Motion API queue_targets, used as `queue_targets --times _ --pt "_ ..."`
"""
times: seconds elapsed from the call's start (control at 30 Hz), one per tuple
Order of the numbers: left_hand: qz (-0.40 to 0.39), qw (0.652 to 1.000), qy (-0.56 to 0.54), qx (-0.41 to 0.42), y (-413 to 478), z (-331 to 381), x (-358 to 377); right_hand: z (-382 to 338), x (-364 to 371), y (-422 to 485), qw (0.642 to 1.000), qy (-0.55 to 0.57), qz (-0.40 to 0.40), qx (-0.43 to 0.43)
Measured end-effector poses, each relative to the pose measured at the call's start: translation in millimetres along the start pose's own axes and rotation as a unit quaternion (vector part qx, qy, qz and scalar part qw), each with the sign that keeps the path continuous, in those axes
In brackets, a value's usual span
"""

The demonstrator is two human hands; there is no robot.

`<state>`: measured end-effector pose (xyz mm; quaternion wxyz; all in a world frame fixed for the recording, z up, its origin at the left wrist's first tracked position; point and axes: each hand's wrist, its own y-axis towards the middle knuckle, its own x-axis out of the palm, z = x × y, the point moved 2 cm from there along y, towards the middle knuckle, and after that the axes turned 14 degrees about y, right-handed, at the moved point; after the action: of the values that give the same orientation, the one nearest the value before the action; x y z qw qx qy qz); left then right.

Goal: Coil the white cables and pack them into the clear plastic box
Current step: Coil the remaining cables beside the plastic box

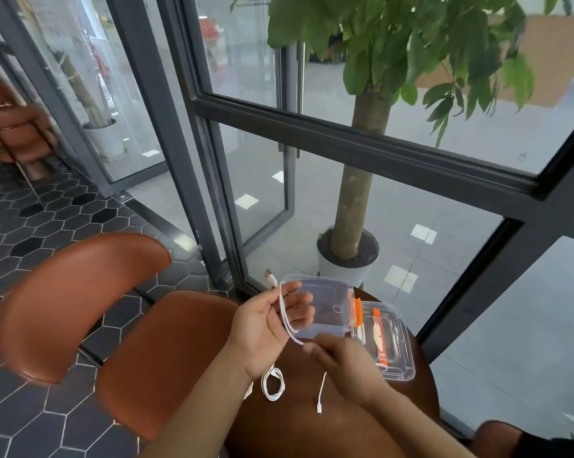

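My left hand (272, 320) is raised over the round brown table (312, 434) and holds a white cable (283, 309) that loops across its palm, the USB plug sticking up past the fingers. My right hand (342, 358) pinches the same cable just below, and its free end (320, 396) hangs down to the tabletop. A second white cable (274, 386), coiled, lies on the table under my left wrist. The clear plastic box (332, 309) stands open behind my hands, its lid (394, 348) with orange clasps lying flat to the right.
Two brown leather chairs (166, 358) stand left of the table. A potted tree in a white pot (342, 269) sits behind the table against the dark-framed glass wall. Dark hexagonal tiles cover the floor.
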<state>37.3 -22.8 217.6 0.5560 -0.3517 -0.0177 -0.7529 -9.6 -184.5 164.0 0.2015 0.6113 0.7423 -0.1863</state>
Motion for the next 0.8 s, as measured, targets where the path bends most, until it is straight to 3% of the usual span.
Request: queue_targets --times 0.1,0.23,0.37,0.47,0.63,0.7,0.8 --pt "-0.024 0.999 0.046 -0.012 -4.1 2.2 -2.9 4.0 -23.0 14.6 0.998 -0.053 -0.021 -0.035" --pt "-0.061 0.993 0.096 -0.038 -9.9 8.0 -5.8 -2.8 -40.2 24.7 0.982 -0.131 -0.118 -0.072" --pt "-0.115 0.957 0.252 -0.087 -18.0 15.6 -12.3 3.6 -58.6 38.8 0.961 -0.218 -0.169 0.000" --pt "-0.155 0.904 0.378 -0.129 -20.0 13.4 -13.9 -10.1 -69.1 56.3 0.969 -0.194 -0.150 0.044" --pt "-0.167 0.838 0.481 -0.197 -17.8 -0.8 -4.2 -66.8 -64.8 73.6 0.994 0.012 -0.093 0.058" --pt "-0.135 0.847 0.478 -0.190 -15.8 -4.4 -5.0 -77.7 -58.0 69.1 0.996 0.016 -0.077 0.032" --pt "-0.046 0.905 0.401 -0.135 -10.9 -5.5 -11.4 -76.9 -49.0 58.7 0.999 0.013 -0.040 0.018"
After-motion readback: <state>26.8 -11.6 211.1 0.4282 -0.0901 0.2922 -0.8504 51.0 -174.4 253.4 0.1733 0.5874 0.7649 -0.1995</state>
